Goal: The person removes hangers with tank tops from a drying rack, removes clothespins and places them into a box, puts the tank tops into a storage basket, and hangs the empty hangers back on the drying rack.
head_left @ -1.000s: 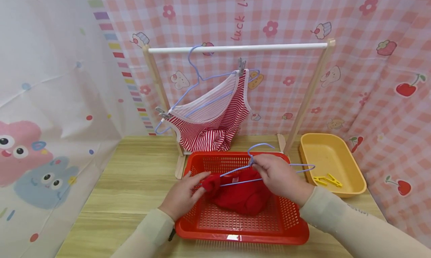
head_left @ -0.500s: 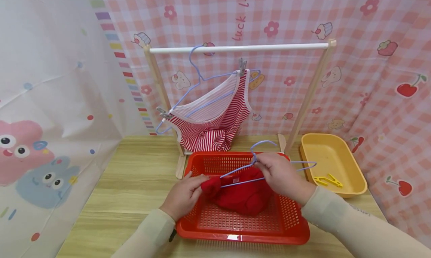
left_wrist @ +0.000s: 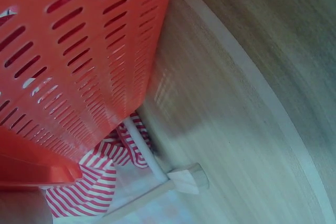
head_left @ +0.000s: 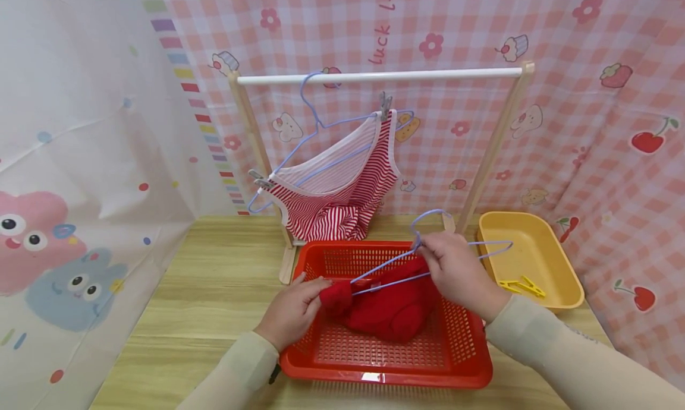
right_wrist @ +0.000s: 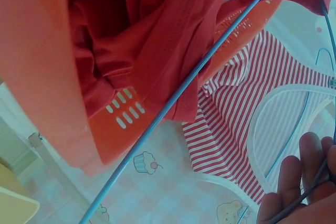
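A crumpled red top (head_left: 393,315) lies in the red perforated basket (head_left: 385,375), with a label at its neckline. My left hand (head_left: 291,312) pinches the top's left shoulder, where the end of a blue wire hanger (head_left: 382,267) passes inside the cloth. Near the hanger's neck, my right hand (head_left: 460,273) grips the wire, hook upward. The hanger's other end sticks out bare to the right. In the right wrist view, the curled fingers of the right hand (right_wrist: 304,182) go round the wire. The left wrist view shows mostly the basket's side (left_wrist: 89,51).
Behind the basket stands a wooden rack with a white bar (head_left: 428,75). On it a striped tank top (head_left: 366,178) hangs tilted from another blue hanger, held by grey clips (head_left: 385,106). A yellow tray (head_left: 556,261) at right holds yellow clothespins (head_left: 527,287).
My right hand has moved slightly right and up with the hanger, so its hook and bare end sit further right. My left hand stays at the red top's shoulder, nearly still.
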